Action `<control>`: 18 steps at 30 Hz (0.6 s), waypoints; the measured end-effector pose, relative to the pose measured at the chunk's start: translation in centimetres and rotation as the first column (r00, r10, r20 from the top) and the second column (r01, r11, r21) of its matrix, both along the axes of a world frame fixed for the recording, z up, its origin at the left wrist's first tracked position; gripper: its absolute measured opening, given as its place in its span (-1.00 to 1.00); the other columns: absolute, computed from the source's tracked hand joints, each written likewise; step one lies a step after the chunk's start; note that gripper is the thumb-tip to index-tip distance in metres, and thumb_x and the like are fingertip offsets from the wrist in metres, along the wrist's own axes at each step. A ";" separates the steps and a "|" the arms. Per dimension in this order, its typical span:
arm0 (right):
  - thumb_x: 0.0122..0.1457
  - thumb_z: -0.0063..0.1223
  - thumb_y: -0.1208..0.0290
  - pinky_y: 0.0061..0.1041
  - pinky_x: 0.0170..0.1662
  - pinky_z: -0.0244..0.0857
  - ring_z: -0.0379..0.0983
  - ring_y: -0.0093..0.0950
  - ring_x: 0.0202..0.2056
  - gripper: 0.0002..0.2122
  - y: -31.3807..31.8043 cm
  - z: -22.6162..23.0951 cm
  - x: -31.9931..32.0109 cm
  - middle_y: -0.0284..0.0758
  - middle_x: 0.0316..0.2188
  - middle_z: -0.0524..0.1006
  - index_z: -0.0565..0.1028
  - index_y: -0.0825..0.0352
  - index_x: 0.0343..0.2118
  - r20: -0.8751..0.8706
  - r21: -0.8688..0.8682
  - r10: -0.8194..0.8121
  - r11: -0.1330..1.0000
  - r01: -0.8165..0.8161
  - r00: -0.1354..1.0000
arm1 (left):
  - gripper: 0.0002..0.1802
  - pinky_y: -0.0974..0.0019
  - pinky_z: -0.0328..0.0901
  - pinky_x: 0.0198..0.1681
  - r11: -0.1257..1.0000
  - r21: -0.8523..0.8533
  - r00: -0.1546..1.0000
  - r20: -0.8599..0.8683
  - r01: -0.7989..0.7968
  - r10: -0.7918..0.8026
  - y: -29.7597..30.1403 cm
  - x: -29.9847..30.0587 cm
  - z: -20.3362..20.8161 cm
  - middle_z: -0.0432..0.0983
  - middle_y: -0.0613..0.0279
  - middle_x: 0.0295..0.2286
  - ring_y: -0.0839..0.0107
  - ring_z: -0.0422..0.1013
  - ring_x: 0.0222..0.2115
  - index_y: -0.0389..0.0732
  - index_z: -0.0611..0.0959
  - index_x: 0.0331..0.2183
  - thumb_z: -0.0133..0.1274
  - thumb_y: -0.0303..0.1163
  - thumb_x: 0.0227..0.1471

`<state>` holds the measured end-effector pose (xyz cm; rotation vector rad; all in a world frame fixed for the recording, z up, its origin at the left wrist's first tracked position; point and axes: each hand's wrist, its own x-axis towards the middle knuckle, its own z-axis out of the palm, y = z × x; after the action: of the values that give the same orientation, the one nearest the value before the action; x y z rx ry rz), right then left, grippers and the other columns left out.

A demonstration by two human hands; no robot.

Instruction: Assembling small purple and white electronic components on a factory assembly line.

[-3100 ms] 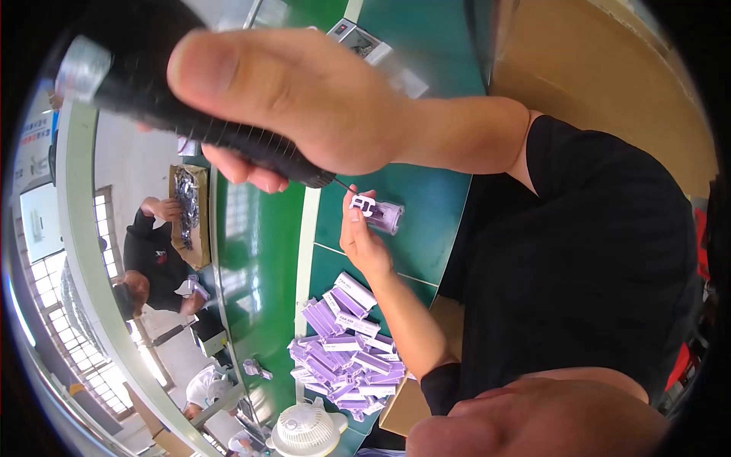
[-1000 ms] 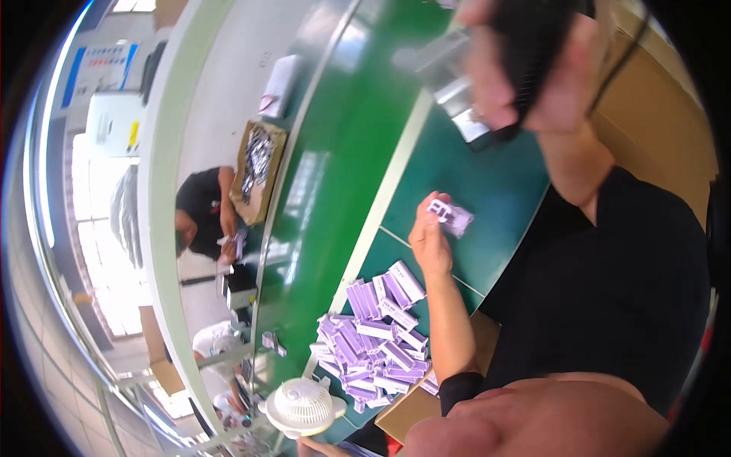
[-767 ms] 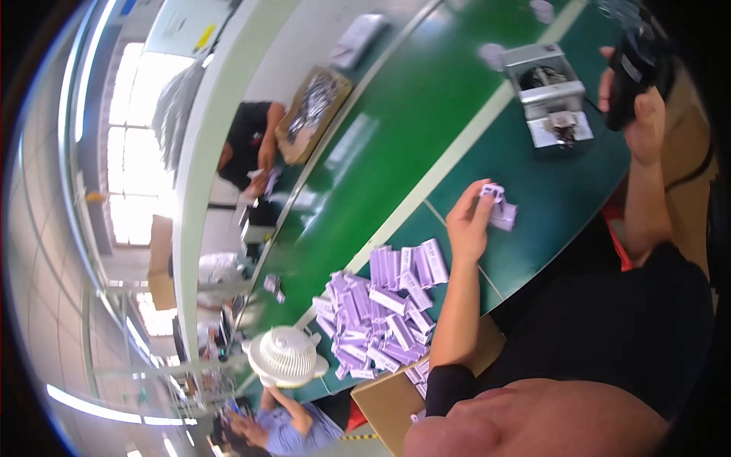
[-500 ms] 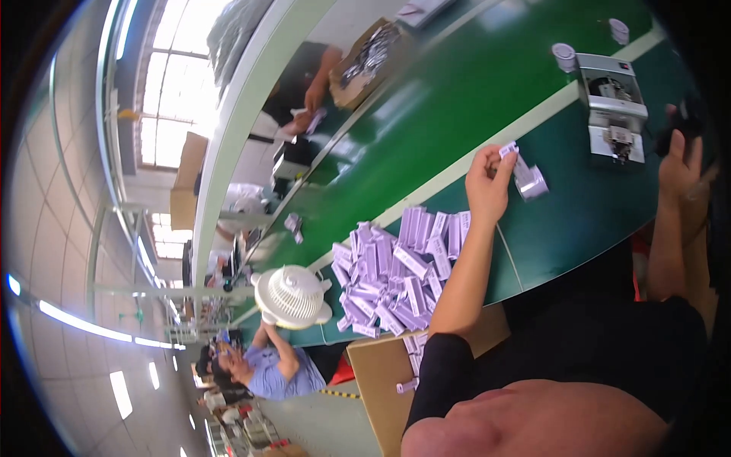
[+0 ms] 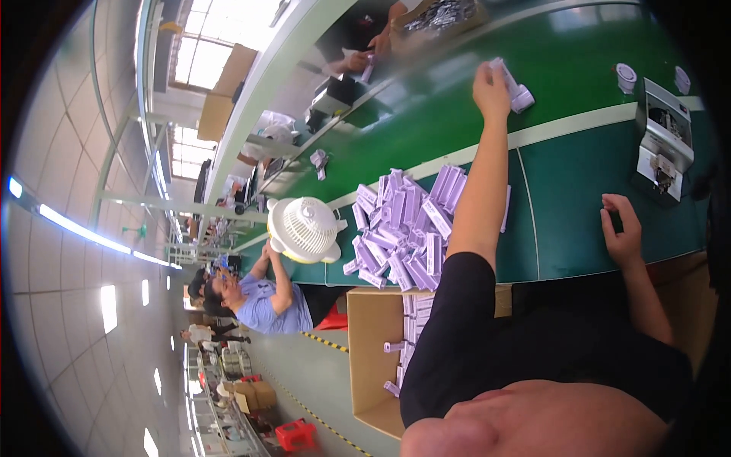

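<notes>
A: What's holding what down there?

B: A cardboard box (image 5: 373, 343) sits below the near edge of the green table (image 5: 594, 190), open at the top, with a few purple packets (image 5: 396, 346) along its inner side. At the far side a second box (image 5: 442, 15) holds small dark parts, too blurred to name. On the table itself lies a loose heap of purple packets (image 5: 407, 228), not in any container.

A: And the hands?

B: The left hand (image 5: 491, 87) is stretched far out over the table, fingers closed round a small purple packet (image 5: 514, 87). Only part of it shows past the fingers. The right hand (image 5: 624, 232) rests near the table's near edge, fingers loosely curled with the tips on the green surface; I can't tell whether it has anything under it.

A: Any room to move?

B: Open green surface lies between the heap and the right hand, crossed by a pale stripe (image 5: 579, 126). A grey metal machine (image 5: 662, 141) stands just beyond the right hand. A white fan (image 5: 304, 228) sits at the heap's left, close to the table's end.

A: Which way does the held packet point?

B: Its long axis runs away from the hand, slanting to the right and slightly down in the view, with the free end towards two small white cups (image 5: 626, 76).
</notes>
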<state>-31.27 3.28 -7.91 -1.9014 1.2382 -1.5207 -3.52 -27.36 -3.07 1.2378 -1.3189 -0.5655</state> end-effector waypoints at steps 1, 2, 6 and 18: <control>0.27 0.11 0.68 -0.49 0.00 0.40 0.54 -0.44 -0.12 -0.74 -0.5 0.2 0.3 -0.22 -0.12 0.57 0.54 0.43 0.02 -0.005 0.026 0.023 0.999 -0.023 1.000 | -0.36 0.27 0.44 -0.35 0.993 -0.114 0.998 -0.058 -0.023 0.017 -1.0 0.5 0.6 0.66 0.01 -0.27 0.41 0.56 -0.42 -0.33 0.45 0.28 0.17 -0.30 0.26; 0.28 0.11 0.68 -0.50 0.00 0.41 0.54 -0.46 -0.12 -0.74 -1.1 0.4 0.6 -0.22 -0.12 0.58 0.55 0.42 0.02 -0.010 0.051 0.051 0.997 -0.050 0.999 | -0.36 0.27 0.44 -0.35 0.990 -0.128 0.997 -0.063 -0.057 0.050 -0.9 1.9 0.8 0.66 0.01 -0.27 0.41 0.56 -0.42 -0.33 0.45 0.28 0.17 -0.30 0.26; 0.28 0.13 0.66 -0.50 -0.02 0.43 0.56 -0.47 -0.15 -0.74 0.1 -0.4 -0.3 -0.25 -0.18 0.60 0.57 0.39 0.02 0.020 0.119 0.000 0.993 -0.002 1.000 | -0.28 0.18 0.49 -0.07 0.995 -0.093 0.982 0.184 -0.026 0.043 2.4 -0.3 0.5 0.58 -0.21 -0.03 0.12 0.61 -0.17 -0.31 0.41 0.31 0.18 -0.34 0.16; 0.33 0.13 0.61 -0.53 -0.03 0.41 0.54 -0.53 -0.18 -0.75 -1.7 -2.2 0.7 -0.30 -0.21 0.61 0.58 0.39 0.05 0.019 0.190 0.067 0.979 -0.070 0.998 | -0.34 -0.29 0.01 0.38 0.943 0.306 0.351 0.904 -0.129 -0.246 26.9 4.1 0.1 0.29 -0.29 0.25 -0.27 0.16 0.30 -0.18 0.51 0.20 0.23 -0.14 0.13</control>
<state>-30.53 1.59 -10.09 -1.7892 1.2517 -1.3257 0.55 -0.48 -2.98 1.9469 -2.3297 -0.0240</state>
